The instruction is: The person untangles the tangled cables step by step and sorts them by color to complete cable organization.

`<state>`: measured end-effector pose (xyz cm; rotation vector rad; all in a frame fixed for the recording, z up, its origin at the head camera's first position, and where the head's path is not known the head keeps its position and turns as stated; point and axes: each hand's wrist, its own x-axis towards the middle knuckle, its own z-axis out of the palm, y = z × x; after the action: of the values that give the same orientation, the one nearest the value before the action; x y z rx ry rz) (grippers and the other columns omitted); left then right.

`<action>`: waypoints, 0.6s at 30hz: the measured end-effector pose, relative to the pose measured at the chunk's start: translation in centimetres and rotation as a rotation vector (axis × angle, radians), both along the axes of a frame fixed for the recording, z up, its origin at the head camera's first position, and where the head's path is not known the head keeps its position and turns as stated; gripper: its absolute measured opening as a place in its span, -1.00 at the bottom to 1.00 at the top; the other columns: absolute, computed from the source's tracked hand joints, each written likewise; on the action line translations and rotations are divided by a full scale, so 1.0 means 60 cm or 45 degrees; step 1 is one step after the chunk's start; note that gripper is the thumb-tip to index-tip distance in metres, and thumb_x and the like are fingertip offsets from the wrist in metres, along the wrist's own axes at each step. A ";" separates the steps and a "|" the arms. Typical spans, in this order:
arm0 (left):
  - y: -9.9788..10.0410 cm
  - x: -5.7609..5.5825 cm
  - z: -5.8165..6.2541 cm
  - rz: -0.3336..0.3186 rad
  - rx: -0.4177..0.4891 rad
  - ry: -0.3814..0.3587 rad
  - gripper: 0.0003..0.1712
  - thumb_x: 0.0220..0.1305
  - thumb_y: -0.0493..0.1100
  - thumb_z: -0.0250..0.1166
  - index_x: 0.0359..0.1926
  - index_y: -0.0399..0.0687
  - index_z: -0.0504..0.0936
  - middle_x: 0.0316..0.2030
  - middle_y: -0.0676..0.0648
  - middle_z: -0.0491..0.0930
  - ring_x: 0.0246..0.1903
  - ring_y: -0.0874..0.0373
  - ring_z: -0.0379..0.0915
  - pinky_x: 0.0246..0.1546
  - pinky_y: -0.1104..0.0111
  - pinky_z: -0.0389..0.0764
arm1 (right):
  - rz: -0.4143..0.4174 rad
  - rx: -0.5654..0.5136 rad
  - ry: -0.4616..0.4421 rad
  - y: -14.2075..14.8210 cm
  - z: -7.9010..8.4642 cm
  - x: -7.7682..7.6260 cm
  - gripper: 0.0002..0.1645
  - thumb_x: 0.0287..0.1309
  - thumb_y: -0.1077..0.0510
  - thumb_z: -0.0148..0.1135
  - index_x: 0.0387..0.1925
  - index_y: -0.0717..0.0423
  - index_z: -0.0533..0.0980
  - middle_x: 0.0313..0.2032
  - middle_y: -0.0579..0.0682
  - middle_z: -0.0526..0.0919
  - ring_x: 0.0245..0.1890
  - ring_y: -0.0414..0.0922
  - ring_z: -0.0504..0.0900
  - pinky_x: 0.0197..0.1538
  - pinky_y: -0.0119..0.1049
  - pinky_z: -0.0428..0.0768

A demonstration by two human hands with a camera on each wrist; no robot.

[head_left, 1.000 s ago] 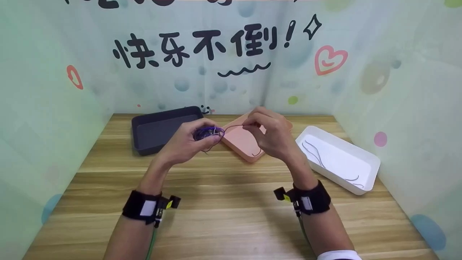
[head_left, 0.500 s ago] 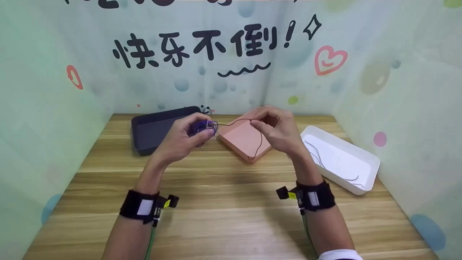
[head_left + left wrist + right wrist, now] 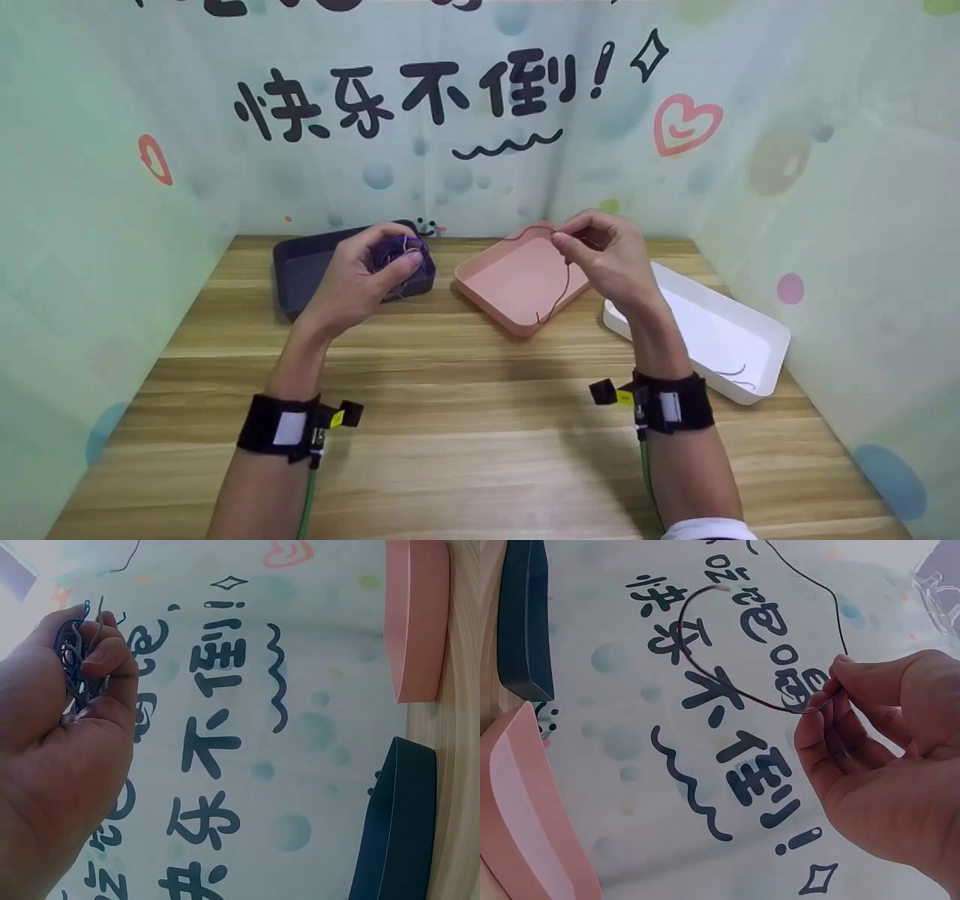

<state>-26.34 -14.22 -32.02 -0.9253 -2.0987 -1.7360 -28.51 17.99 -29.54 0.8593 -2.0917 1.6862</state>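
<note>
A tangled bundle of purple, blue and grey wires (image 3: 388, 256) is held in my left hand (image 3: 346, 283), its fingers and thumb curled round it. That hand is in front of the dark tray (image 3: 300, 281). My right hand (image 3: 616, 259) pinches a single thin dark wire (image 3: 681, 626) between thumb and fingertips, above the pink tray (image 3: 517, 277). One end of the wire hangs down in a curve; the other reaches left, apart from the bundle. In the left wrist view, the bundle's loops and loose ends (image 3: 73, 664) stick out past my fingers.
At the right stands a white tray (image 3: 739, 330) with a few thin wires (image 3: 735, 370) in it, partly hidden by my right arm. All the trays stand on a wooden table (image 3: 465, 427). A printed cloth backdrop (image 3: 480, 180) encloses the back and sides.
The wire between my hands has come away from the bundle, and its left end now hangs free. My right hand has moved right, my left hand left and slightly up.
</note>
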 end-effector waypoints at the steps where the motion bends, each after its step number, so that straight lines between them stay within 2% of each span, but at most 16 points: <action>1: -0.001 0.000 -0.001 0.001 0.006 -0.007 -0.73 0.19 -0.17 0.22 -0.09 -0.12 0.50 -0.27 -0.14 0.48 -0.40 0.00 0.41 -0.59 0.26 0.48 | -0.010 -0.005 -0.006 0.005 0.000 0.000 -0.81 0.02 0.29 0.26 -0.33 0.38 0.54 -0.41 0.28 0.53 -0.50 0.14 0.45 -0.44 -0.24 0.51; 6: -0.003 -0.004 -0.004 -0.014 0.065 -0.048 -0.70 0.22 -0.15 0.18 -0.05 -0.16 0.46 -0.37 -0.21 0.43 -0.52 -0.07 0.34 -0.67 0.28 0.41 | -0.081 0.007 -0.021 0.043 -0.006 -0.002 -0.76 0.02 0.24 0.27 -0.29 0.35 0.55 -0.37 0.27 0.55 -0.46 0.08 0.49 -0.39 -0.21 0.54; 11: -0.004 -0.010 -0.007 -0.007 0.160 -0.065 -0.73 0.25 -0.15 0.14 -0.07 -0.18 0.46 -0.44 -0.29 0.40 -0.56 -0.10 0.30 -0.69 0.31 0.39 | -0.245 0.092 0.018 0.122 -0.026 -0.014 -0.77 -0.04 0.21 0.33 -0.31 0.28 0.59 -0.39 0.21 0.60 -0.44 0.04 0.53 -0.39 -0.32 0.52; 14: -0.005 -0.013 -0.009 0.007 0.209 -0.082 -0.72 0.26 -0.16 0.12 -0.07 -0.24 0.44 -0.45 -0.32 0.39 -0.56 -0.10 0.30 -0.69 0.32 0.39 | -0.432 0.253 0.102 0.180 -0.047 -0.026 -0.83 -0.07 0.15 0.36 -0.36 0.11 0.63 -0.41 0.05 0.63 -0.45 -0.06 0.56 -0.39 -0.40 0.51; 18: -0.006 -0.014 -0.012 0.024 0.236 -0.095 -0.70 0.27 -0.16 0.12 -0.06 -0.27 0.43 -0.44 -0.34 0.39 -0.55 -0.12 0.31 -0.69 0.33 0.40 | -0.710 0.575 0.214 0.247 -0.076 -0.033 -0.91 -0.06 0.07 0.35 -0.43 -0.06 0.63 -0.47 -0.16 0.59 -0.50 -0.20 0.53 -0.42 -0.48 0.43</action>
<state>-27.18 -14.57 -32.75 -0.7978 -1.9420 -1.9441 -30.51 32.81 -34.12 0.4367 -2.3371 0.8497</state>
